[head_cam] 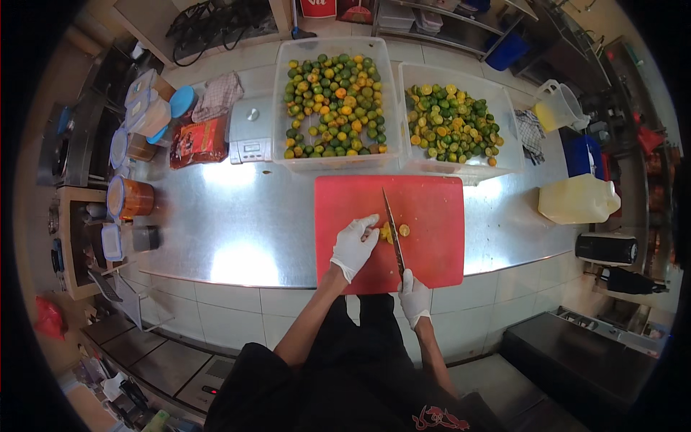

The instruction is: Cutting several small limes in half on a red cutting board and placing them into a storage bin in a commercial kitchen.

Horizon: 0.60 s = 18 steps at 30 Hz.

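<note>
My right hand (414,297), in a white glove, grips the handle of a long kitchen knife (395,232). The blade points away from me over a red cutting board (432,200). Just left of the blade lie yellow cut citrus pieces (385,232), partly hidden by it. One citrus half (404,230) rests to its right, cut face up. My left hand (353,245), also gloved, is over the board beside the pieces with its fingers bent. Whether it holds anything is unclear.
Beyond the board stand a plastic bin (278,108) of whole small citrus and another bin (515,140) of cut ones. A digital scale (251,129), red packet (200,140) and lidded tubs (129,197) sit left on the steel table (216,216). At right are a jerrycan (575,200) and jug (559,105).
</note>
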Each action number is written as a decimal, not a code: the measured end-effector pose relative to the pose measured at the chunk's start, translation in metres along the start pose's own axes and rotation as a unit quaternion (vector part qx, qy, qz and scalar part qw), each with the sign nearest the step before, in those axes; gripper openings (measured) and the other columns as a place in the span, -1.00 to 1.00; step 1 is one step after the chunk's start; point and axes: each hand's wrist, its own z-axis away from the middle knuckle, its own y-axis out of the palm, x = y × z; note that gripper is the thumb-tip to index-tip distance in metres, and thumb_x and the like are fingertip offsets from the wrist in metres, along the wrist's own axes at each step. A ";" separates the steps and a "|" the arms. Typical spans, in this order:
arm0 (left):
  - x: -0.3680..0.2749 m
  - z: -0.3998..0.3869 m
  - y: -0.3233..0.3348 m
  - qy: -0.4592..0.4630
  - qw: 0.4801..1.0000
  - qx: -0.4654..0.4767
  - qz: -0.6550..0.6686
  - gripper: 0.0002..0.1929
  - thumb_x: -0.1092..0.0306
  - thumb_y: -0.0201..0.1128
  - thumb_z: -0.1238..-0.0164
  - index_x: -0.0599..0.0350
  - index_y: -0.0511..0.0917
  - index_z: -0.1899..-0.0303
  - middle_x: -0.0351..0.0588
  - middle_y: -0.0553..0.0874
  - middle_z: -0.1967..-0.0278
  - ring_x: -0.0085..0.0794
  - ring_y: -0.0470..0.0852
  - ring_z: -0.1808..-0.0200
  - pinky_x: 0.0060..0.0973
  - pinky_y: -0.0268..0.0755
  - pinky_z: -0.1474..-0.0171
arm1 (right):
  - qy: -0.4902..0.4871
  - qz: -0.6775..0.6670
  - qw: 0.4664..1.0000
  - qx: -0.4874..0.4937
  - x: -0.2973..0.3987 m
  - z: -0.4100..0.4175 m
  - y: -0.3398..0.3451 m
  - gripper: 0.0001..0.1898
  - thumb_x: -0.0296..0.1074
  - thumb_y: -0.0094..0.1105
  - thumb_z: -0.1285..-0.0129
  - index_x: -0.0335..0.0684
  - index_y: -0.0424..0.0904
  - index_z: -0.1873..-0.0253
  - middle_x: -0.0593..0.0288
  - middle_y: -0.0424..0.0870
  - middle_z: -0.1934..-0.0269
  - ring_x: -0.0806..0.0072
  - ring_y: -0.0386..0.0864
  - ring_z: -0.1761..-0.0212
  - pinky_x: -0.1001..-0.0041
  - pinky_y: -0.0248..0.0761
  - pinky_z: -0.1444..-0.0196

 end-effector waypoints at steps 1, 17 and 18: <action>-0.013 -0.010 -0.012 0.057 0.998 -0.001 -0.038 -0.70 0.43 0.28 -0.32 0.15 0.63 -0.08 0.01 0.74 0.11 -0.38 0.72 0.11 -0.48 0.55 -0.02 | -0.003 -0.003 1.000 0.000 0.009 0.001 -0.001 -0.35 0.17 -0.25 -0.52 -0.32 0.50 0.43 0.09 0.43 0.66 0.32 0.47 0.60 0.27 0.33 0.45; 0.045 -0.306 -0.151 0.052 0.804 -0.049 -0.591 -0.83 0.42 0.19 -0.31 0.17 0.68 0.15 0.08 0.73 0.16 -0.16 0.71 0.04 -0.37 0.57 0.07 | -0.061 -0.044 0.997 -0.020 0.017 -0.008 0.016 -0.51 0.01 -0.09 -0.52 -0.33 0.54 0.34 0.09 0.53 0.60 0.38 0.53 0.55 0.33 0.38 0.40; 0.018 -0.286 -0.140 0.114 0.873 -0.097 -0.464 -0.79 0.45 0.22 -0.26 0.24 0.66 0.10 0.14 0.73 0.25 -0.11 0.72 0.20 -0.29 0.56 0.13 | -0.047 -0.044 0.998 -0.028 0.017 -0.008 0.012 -0.51 0.01 -0.09 -0.52 -0.33 0.56 0.33 0.10 0.53 0.59 0.38 0.53 0.55 0.34 0.38 0.40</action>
